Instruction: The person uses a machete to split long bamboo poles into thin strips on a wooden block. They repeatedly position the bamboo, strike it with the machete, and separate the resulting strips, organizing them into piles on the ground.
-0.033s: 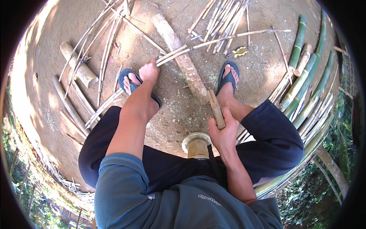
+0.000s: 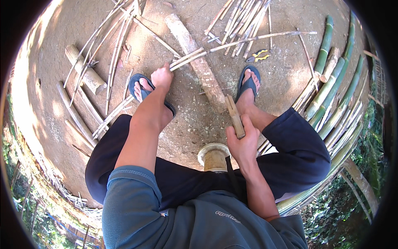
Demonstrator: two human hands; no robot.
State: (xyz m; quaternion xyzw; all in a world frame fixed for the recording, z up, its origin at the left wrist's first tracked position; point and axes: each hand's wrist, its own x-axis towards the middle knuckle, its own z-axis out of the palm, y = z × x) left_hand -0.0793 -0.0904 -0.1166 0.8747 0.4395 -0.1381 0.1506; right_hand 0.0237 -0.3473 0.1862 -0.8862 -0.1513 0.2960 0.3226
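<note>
My left hand [image 2: 161, 78] is closed around the near end of a long thin bamboo stick [image 2: 248, 40], with a shorter piece lying along it at that end. The stick crosses over a bark-covered log [image 2: 201, 72] and reaches away to the right. In my right hand [image 2: 243, 143] is a short flat piece of wood [image 2: 234, 114] with a slit at its far end, close to the log's near end. My fingers hide its lower part. My feet, in dark flip-flops [image 2: 247, 87], stand either side of the log.
Yellow-handled pliers [image 2: 259, 56] lie beyond my right foot. A pile of cut sticks [image 2: 246, 23] is at the far side. Green bamboo poles [image 2: 325, 45] lie on the right, a thick bamboo section [image 2: 85, 70] on the left. A flanged cylinder [image 2: 215, 162] stands between my legs.
</note>
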